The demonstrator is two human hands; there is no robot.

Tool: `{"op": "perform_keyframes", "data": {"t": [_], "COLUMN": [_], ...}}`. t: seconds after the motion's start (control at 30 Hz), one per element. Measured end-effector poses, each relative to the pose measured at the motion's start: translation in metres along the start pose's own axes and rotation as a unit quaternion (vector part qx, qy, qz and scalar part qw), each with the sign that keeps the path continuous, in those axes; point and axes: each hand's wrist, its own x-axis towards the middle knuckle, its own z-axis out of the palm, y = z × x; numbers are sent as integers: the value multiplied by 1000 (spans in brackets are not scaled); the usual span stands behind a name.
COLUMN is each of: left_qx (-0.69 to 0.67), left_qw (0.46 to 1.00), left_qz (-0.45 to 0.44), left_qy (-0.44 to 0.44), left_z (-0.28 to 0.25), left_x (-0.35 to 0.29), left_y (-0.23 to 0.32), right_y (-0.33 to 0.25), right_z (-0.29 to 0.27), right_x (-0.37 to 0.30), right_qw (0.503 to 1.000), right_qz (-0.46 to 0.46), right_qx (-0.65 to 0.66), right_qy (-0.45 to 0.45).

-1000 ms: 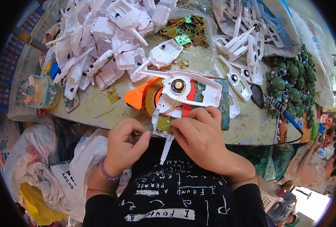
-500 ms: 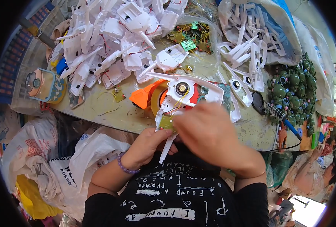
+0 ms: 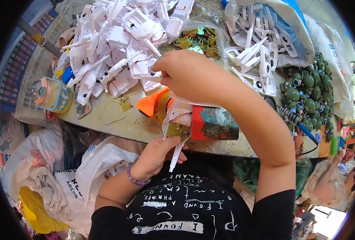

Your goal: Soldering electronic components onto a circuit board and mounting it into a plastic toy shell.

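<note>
My left hand (image 3: 158, 155) is closed round the narrow end of a white plastic housing half (image 3: 172, 161), close to my body. A green circuit board (image 3: 179, 130) with red and dark wires sits in that housing, and my thumb presses at its lower edge. Farther forward, my right hand (image 3: 191, 76) has its fingers curled round the slim end of a white plastic frame (image 3: 152, 78). Most of this frame, with its round speaker, is hidden behind my right hand and forearm. Beneath lies a red box (image 3: 214, 123) with a dark picture on it.
White housings (image 3: 117, 36) are heaped at the back left, beside a bag of circuit boards (image 3: 203, 40). White frames fill a bag (image 3: 301, 44) at the back right. Dark green round parts (image 3: 309, 92), a soldering iron (image 3: 301, 126), an orange tape dispenser (image 3: 151, 105) and a bottle (image 3: 51, 94) surround the work.
My right hand has moved from the circuit board forward to the slim end of the speaker frame. That frame has shifted, uncovering the red box. My left hand stays on the housing.
</note>
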Motion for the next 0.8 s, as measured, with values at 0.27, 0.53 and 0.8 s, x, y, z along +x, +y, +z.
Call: {"op": "perform_keyframes", "data": {"t": [0.27, 0.53, 0.8], "left_qx": [-62, -64, -99], "left_qw": [985, 992, 982], "left_qz": [159, 113, 105], "left_qy": [30, 9, -122], "left_z": [-3, -8, -17], "left_x": [3, -2, -11], "left_y": [-34, -34, -26], "right_y": [-48, -33, -37], "right_z": [35, 91, 89], "right_x": [-102, -123, -128], "right_qw": [928, 904, 913], "right_qz": [-285, -324, -284], "right_qx": [-86, -88, -103], "right_qy": [224, 265, 274]}}
